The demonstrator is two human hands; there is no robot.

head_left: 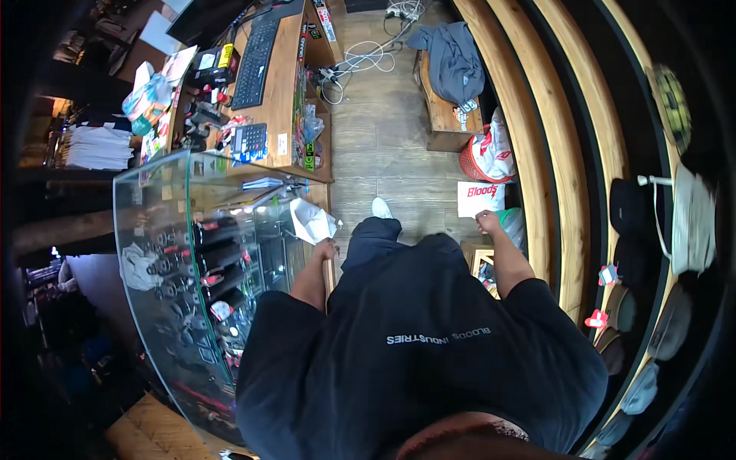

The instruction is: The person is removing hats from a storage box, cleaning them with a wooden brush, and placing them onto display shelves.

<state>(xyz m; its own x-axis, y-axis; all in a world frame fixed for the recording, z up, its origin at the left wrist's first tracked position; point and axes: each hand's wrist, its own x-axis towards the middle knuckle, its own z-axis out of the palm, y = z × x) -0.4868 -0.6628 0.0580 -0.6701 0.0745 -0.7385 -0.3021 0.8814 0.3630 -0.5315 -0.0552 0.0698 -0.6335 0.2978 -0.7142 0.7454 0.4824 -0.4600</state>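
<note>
My left hand (326, 249) is closed on the lower corner of a creased white sheet (310, 220), beside the glass display case. Whether that sheet is paper or thin plastic I cannot tell. On the other side, my right hand (486, 221) grips the bottom edge of a flat white card (481, 201) with red lettering across its top. This card is upright in front of a red basket (474, 165). Both arms reach out from my sides, well apart, with my dark trousers and one white shoe between them.
A glass display case (184, 253) borders my left. Beyond it stands a wooden desk (285, 115) with a keyboard (255, 65) and a blue calculator (250, 140). White cables (368, 57) lie on the floor. A wooden bench (441, 107) bears a grey garment (454, 61). Shelves with caps (638, 387) line the right.
</note>
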